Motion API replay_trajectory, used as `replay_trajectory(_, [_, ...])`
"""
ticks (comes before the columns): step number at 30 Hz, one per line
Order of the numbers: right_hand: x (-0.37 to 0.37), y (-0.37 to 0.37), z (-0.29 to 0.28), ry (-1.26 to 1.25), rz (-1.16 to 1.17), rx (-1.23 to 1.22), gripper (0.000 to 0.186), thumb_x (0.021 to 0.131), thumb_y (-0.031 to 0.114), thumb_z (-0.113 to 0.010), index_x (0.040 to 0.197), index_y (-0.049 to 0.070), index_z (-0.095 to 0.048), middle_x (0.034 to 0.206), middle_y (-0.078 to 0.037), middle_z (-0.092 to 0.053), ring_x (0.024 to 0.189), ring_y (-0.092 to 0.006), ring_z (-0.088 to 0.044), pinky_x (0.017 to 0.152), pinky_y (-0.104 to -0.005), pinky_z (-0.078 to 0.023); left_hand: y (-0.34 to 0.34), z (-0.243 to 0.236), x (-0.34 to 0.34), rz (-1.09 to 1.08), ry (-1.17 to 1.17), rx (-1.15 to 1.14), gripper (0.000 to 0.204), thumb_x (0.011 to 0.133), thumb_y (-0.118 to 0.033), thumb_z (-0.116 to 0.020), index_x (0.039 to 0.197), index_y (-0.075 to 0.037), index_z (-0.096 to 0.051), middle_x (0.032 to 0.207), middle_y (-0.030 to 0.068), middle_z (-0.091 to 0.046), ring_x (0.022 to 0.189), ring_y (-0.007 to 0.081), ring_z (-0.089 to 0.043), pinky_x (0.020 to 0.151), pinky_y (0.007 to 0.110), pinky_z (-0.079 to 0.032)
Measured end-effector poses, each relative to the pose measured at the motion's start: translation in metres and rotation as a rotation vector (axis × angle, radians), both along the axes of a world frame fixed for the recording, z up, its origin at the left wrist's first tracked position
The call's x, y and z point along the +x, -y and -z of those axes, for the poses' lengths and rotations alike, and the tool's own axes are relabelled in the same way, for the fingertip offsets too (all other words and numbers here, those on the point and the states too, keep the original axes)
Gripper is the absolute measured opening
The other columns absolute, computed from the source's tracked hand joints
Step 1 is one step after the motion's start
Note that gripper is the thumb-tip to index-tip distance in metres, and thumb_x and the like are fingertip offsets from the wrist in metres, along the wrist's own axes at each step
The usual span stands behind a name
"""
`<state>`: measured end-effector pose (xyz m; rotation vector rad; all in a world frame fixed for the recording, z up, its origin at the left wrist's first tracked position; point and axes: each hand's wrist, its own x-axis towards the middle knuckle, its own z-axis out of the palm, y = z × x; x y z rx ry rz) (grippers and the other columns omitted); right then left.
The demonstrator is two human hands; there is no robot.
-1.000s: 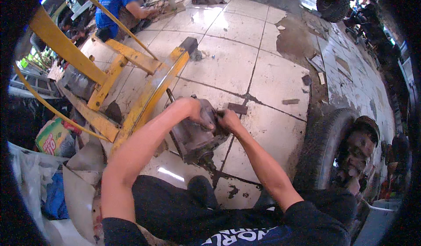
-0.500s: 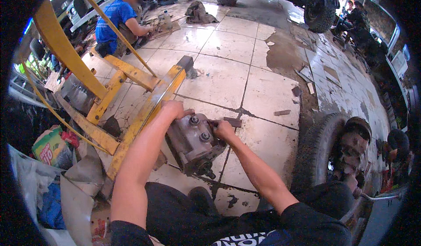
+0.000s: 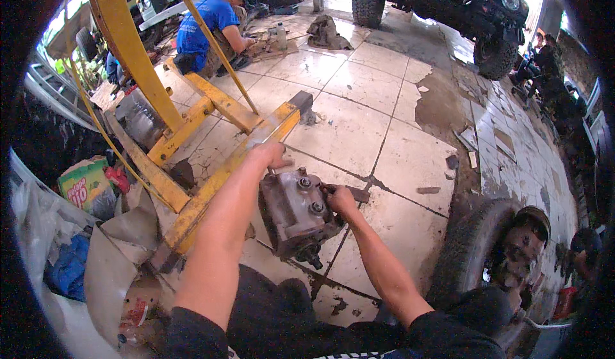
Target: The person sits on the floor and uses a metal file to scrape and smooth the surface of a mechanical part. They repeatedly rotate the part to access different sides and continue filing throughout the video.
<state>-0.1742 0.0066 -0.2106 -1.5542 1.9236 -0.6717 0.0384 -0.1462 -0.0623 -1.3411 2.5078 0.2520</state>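
Note:
A worn grey metal gearbox housing (image 3: 288,208) sits on the tiled floor in front of my knees. Two round bolt-like fittings show on its upper face, and a dark shaft end (image 3: 312,256) juts from the near side. My left hand (image 3: 273,155) is at its far left corner with bent fingers, the tips partly hidden. On the right edge, my right hand (image 3: 341,200) grips the housing with curled fingers. Just beyond that hand a dark brown block (image 3: 360,194) sticks out; whether the hand touches it I cannot tell.
A yellow steel hoist frame (image 3: 208,202) stands close by my left arm. To the right lies a large tyre (image 3: 471,244). A brown block (image 3: 429,190) rests on the tiles. A person in a blue shirt (image 3: 205,29) crouches at the far left; a vehicle (image 3: 448,7) stands behind.
The view has shifted, so everything sits further right and lower in the picture. My left hand has risen slightly against the housing; my right hand keeps its place.

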Motion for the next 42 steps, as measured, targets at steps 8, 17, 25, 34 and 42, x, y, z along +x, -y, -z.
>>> replay_trajectory(8, [0.014, -0.002, -0.022, 0.007, 0.014, 0.011, 0.032, 0.088, 0.03, -0.062, 0.106, 0.005, -0.071, 0.097, -0.025, -0.068, 0.095, -0.0407, -0.067, 0.084, -0.0459, -0.052, -0.007, 0.022, -0.02, 0.181, -0.072, -0.005, 0.064, 0.089, -0.061, -0.051, 0.12, -0.007, -0.064, 0.12, 0.0168, -0.064, 0.111, 0.0363, -0.061, 0.095, 0.05, -0.047])
replay_trajectory(17, [-0.005, 0.007, 0.006, 0.019, -0.017, 0.015, 0.033, 0.086, 0.03, -0.063, 0.105, 0.005, -0.072, 0.097, -0.026, -0.068, 0.091, -0.0415, -0.067, 0.081, -0.0455, -0.053, -0.069, 0.057, -0.06, 0.332, -0.21, 0.065, 0.051, 0.093, -0.049, -0.047, 0.106, -0.005, -0.068, 0.106, 0.019, -0.067, 0.103, 0.0373, -0.063, 0.092, 0.052, -0.046])
replay_trajectory(25, [-0.003, -0.004, -0.009, 0.008, -0.075, 0.043, 0.034, 0.085, 0.028, -0.063, 0.11, 0.005, -0.07, 0.098, -0.024, -0.069, 0.094, -0.0396, -0.067, 0.083, -0.045, -0.052, -0.069, 0.075, -0.047, 0.297, -0.498, -0.054, 0.034, 0.092, -0.027, -0.051, 0.113, -0.003, -0.064, 0.11, 0.0208, -0.065, 0.106, 0.0394, -0.061, 0.094, 0.05, -0.047])
replay_trajectory(34, [0.021, -0.01, -0.034, 0.054, -0.181, 0.108, 0.033, 0.088, 0.024, -0.06, 0.114, 0.007, -0.069, 0.101, -0.023, -0.068, 0.096, -0.0379, -0.068, 0.087, -0.0426, -0.052, -0.064, 0.076, -0.018, 0.143, -0.46, -0.019, 0.032, 0.089, -0.024, -0.053, 0.109, -0.001, -0.064, 0.114, 0.0191, -0.063, 0.11, 0.0382, -0.059, 0.095, 0.046, -0.047])
replay_trajectory(42, [0.025, -0.012, -0.039, 0.013, -0.099, 0.126, 0.032, 0.077, 0.019, -0.064, 0.106, 0.006, -0.072, 0.097, -0.025, -0.068, 0.092, -0.0414, -0.066, 0.08, -0.0471, -0.054, -0.068, 0.076, -0.016, 0.064, -0.469, -0.075, 0.032, 0.088, -0.025, -0.055, 0.107, -0.002, -0.066, 0.111, 0.0189, -0.064, 0.11, 0.037, -0.059, 0.095, 0.047, -0.048])
